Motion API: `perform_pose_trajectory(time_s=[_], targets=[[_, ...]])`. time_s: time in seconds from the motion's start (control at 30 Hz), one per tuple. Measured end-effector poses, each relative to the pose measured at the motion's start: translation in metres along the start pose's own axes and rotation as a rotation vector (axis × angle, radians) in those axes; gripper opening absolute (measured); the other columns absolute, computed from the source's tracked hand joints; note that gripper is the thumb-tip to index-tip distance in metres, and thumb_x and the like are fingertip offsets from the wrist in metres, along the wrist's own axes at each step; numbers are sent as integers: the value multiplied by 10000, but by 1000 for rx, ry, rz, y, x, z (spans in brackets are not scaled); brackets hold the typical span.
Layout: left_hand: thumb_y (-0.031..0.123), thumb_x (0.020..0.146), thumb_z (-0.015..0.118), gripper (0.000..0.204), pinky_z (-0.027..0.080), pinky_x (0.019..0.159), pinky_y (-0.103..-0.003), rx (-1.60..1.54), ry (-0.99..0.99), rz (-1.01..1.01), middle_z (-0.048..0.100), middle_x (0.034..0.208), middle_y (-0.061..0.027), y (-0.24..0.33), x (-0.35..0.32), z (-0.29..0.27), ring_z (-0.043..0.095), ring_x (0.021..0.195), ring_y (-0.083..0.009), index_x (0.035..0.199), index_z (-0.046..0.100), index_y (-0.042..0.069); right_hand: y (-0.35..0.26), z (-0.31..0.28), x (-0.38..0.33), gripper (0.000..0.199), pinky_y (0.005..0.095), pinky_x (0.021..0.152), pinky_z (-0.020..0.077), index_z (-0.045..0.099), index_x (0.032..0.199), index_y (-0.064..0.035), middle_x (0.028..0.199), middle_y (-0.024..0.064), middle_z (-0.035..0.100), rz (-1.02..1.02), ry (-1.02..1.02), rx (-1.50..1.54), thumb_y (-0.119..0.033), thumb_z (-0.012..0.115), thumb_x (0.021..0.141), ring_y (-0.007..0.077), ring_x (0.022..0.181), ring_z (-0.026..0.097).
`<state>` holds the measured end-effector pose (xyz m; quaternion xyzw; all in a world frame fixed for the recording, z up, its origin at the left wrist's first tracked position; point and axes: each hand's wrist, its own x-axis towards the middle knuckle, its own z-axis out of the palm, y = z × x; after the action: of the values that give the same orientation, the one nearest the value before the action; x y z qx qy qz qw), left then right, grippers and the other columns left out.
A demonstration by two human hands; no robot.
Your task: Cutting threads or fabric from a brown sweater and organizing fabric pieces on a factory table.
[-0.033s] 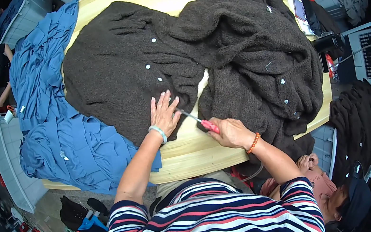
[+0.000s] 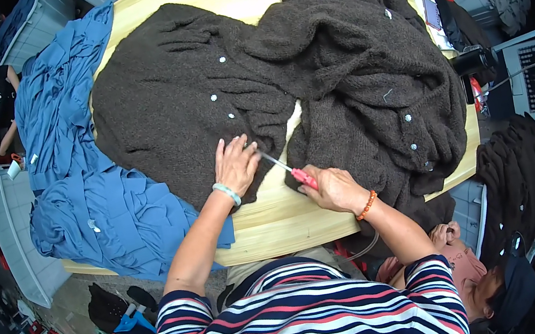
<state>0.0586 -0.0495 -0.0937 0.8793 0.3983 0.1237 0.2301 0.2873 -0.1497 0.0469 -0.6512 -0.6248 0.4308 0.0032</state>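
A dark brown knit garment (image 2: 155,108) with several pale round buttons lies spread on the table before me. My left hand (image 2: 235,166) rests flat on its near right edge, fingers outstretched and slightly apart. My right hand (image 2: 337,192) is closed around the red handle of a screwdriver-like tool (image 2: 303,177). The tool's thin metal shaft points up and left toward my left fingertips; its tip is blurred, so I cannot tell whether it touches the cloth. To the right lies a heaped dark brown knit (image 2: 365,76), also with pale buttons.
Blue garments (image 2: 101,212) are piled along the left of the pale wooden table (image 2: 277,231). A phone (image 2: 431,12) lies at the far right edge, near a black cylindrical object (image 2: 473,61). Bins of clothes and several people surround the table; one person sits close at my lower right.
The tool's tip has drawn slightly right, away from my left fingers. My left hand has shifted a little toward me. The garments lie as before.
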Motion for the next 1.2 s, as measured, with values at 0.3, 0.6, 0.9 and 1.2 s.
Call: perform_pose_trajectory(time_s=[0.3,0.6,0.9,1.2], targets=[[227,874,620,420,233,1137,-503,241,199,-45,447,1416,-158,-31,49,6,349,1364,-349,1270,581,93,-14,-5,36,262,517,738,517,561,1014,-26,776,262,654,11,128,-57,-262,563,899,435,771,657],[172,853,635,438,199,1155,-508,133,133,-37,415,1439,-146,-33,49,12,304,1392,-351,1282,573,113,-44,-26,137,251,497,775,524,634,873,4,828,276,660,-139,249,-32,-242,592,848,428,841,658],[220,903,575,491,133,1177,-502,111,75,-75,293,1532,-138,-34,48,12,202,1443,-333,1376,488,121,-6,-17,59,299,495,792,507,623,951,-3,848,261,663,-15,-63,-82,-293,579,893,427,854,651],[273,861,642,583,129,1175,-512,106,33,-45,287,1525,-180,-22,41,-4,195,1440,-361,1391,468,104,-2,-4,21,272,511,726,514,550,1068,-59,804,244,656,-3,26,3,-285,570,916,432,778,648]])
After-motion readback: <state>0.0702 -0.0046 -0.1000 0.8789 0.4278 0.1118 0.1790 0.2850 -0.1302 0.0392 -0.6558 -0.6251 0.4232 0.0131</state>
